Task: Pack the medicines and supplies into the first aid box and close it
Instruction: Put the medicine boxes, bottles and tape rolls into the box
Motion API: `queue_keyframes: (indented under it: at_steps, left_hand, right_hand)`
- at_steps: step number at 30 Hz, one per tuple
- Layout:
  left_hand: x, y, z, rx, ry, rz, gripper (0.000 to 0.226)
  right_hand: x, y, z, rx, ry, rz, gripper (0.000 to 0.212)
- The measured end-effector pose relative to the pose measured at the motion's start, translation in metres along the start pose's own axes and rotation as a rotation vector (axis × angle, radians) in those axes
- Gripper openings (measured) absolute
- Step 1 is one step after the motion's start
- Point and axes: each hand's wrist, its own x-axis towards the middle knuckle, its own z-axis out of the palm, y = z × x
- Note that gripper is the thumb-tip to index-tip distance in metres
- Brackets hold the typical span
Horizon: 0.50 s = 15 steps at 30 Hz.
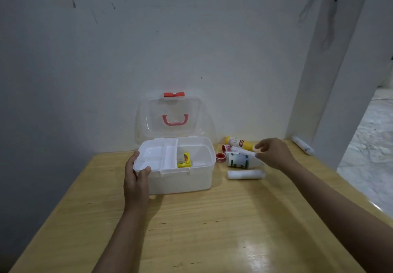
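Head view, the only 1 here: a white plastic first aid box (180, 179) sits on a light wooden table (212, 230) pushed up against a white wall (148, 49). Its clear lid (172, 116) stands open and leans back toward the wall, with a red latch (174, 94) at the top edge and a pink carry handle (175, 120) in the middle. A white divided tray (158, 158) fills the left half of the box, and a small yellow carton (184, 160) already sits in the open right half.

The left hand (136, 179) grips the box's front left corner, thumb hooked over the rim and fingers wrapped on the side wall, so it's clamped on the box.

The rest of the supplies lie in a loose heap just right of the box: a yellow tube with a white label (239, 142) at the back, 2 small red-rimmed tape rolls (220, 156), a white bottle with green print (239, 160) on its side, and a white rolled bandage (244, 174) nearest the front. The right hand (274, 153) is over that pile, fingertips pinched together on a thin white paper-wrapped item (244, 151), a bit blurry, so I can't tell exactly what it is.

Way off by the wall corner there's another white roll (303, 145), well apart from everything else.
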Motion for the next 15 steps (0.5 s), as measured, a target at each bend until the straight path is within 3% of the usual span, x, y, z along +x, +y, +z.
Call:
queue_keyframes:
  at_steps: [2,5,11,15]
  left_hand:
    - [0.000,0.000,0.001,0.000,0.003,-0.001,0.060]
    - [-0.001,0.001,0.001,0.022,0.010,0.006,0.062]
    - [0.000,0.000,0.001,0.046,0.009,0.009,0.063]
    - [-0.001,0.001,0.002,0.050,0.007,0.023,0.063]
  right_hand:
    - [-0.001,0.021,0.002,-0.023,-0.053,0.074,0.032]
    - [-0.004,0.034,0.008,0.142,-0.106,0.155,0.028]
    - [-0.007,0.038,0.010,0.259,-0.092,0.097,0.023]
    - [-0.009,0.031,0.007,0.534,-0.083,0.068,0.023]
